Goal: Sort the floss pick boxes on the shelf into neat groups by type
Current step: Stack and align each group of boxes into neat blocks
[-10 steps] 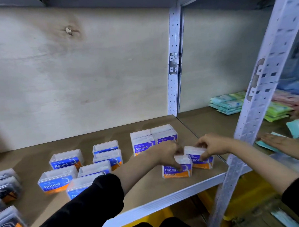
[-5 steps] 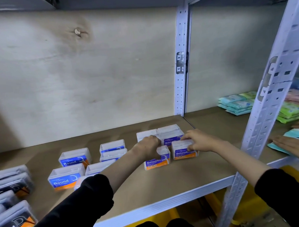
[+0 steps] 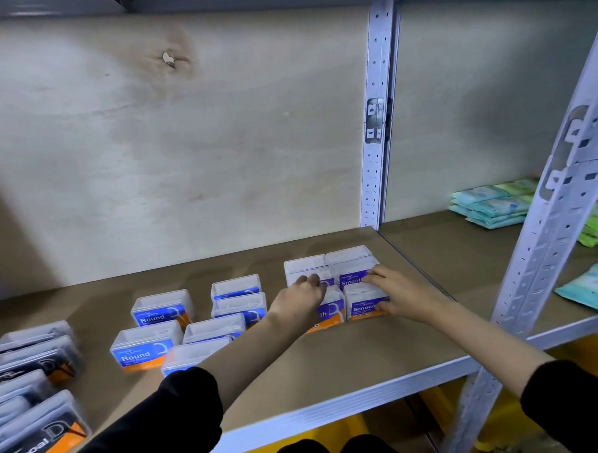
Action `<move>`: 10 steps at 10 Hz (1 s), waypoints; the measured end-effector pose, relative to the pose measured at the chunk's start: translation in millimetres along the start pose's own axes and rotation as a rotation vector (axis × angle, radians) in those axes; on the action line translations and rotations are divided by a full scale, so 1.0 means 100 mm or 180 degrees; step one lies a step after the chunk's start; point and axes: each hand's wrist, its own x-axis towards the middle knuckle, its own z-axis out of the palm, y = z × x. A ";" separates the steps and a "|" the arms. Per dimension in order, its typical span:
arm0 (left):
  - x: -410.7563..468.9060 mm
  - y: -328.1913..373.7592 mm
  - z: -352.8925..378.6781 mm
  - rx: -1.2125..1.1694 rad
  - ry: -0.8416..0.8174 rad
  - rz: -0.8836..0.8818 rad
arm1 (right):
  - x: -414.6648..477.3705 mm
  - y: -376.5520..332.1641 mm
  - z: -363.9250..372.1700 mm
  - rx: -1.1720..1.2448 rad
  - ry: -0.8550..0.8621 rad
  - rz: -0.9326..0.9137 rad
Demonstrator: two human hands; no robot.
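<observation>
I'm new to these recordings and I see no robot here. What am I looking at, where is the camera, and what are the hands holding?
There is no machine. A person works with bare hands, and the one picture comes from a camera worn on the head, looking forward and down. The black sleeves are the person's own arms. On the brown shelf board lie three kinds of floss pick boxes: Charcoal boxes at the far left, Round boxes in the middle and Smooth boxes at the right. The left hand grips the front-left Smooth box. The right hand grips the front-right Smooth box. Both boxes sit just in front of the other two. Wrapped packs lie in the next bay to the right.
</observation>
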 end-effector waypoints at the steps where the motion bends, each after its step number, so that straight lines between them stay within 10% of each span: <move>1: -0.03 0.02 0.05 0.0082 0.0008 -0.0008 | -0.04 -0.01 0.05 -0.0171 0.0107 -0.0006; 10: 0.13 -0.01 0.12 -0.0051 0.0119 -0.0139 | 0.15 -0.01 0.09 -0.0361 0.0150 0.0177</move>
